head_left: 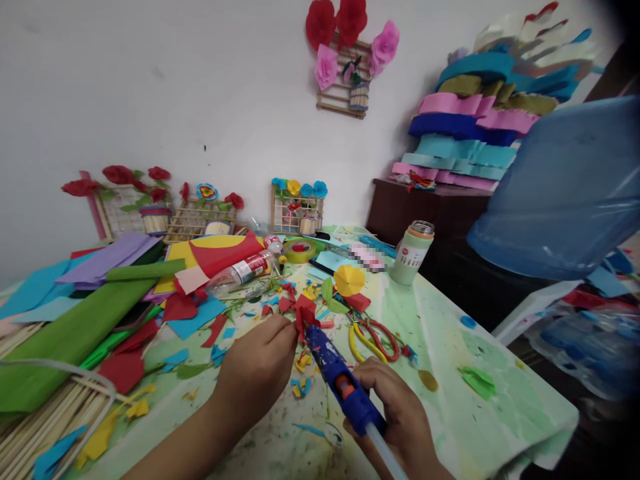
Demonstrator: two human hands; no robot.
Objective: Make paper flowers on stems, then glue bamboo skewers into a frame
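My left hand (257, 370) pinches a small red paper flower piece (305, 312) just above the table. My right hand (397, 417) is wrapped round the handle of a blue hot glue gun (336, 377), a clear glue stick poking out of its back. The gun's nozzle touches the red paper piece. Both hands hover over a paint-stained table (440, 333) littered with paper scraps.
Green, purple, blue and red paper sheets (100, 293) pile at the left beside bamboo sticks (45, 420). A plastic bottle (245, 270), tape roll (300, 251), yellow paper flower (349, 279), scissors (373, 337) and green jar (413, 253) lie ahead. Crepe paper stacks (475, 127) sit right.
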